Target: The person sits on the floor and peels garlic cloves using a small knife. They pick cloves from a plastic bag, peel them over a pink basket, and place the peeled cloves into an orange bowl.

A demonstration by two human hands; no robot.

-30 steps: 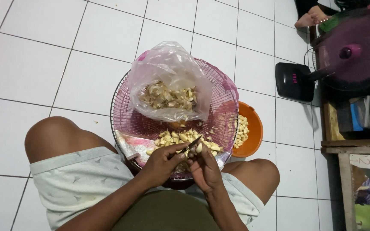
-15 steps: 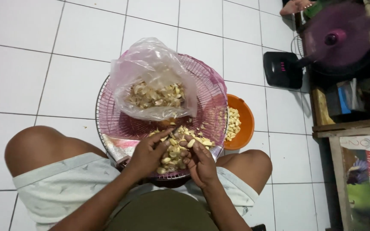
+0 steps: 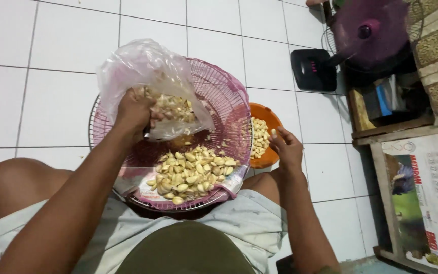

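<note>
My left hand reaches into the mouth of a clear plastic bag of unpeeled garlic, fingers curled around some pieces. The bag rests in a pink wire fan guard used as a tray across my lap. A pile of garlic cloves lies at the tray's near side on a printed sheet. My right hand hovers at the rim of an orange bowl of peeled cloves, pinching a small pale clove at its fingertips.
I sit on a white tiled floor with knees spread. A floor fan with purple blades and black base stands at the upper right. A wooden shelf and a printed paper sheet line the right side.
Both hands left the clove pile, where they worked together. My left hand moved up into the plastic bag. My right hand moved right to the orange bowl.
</note>
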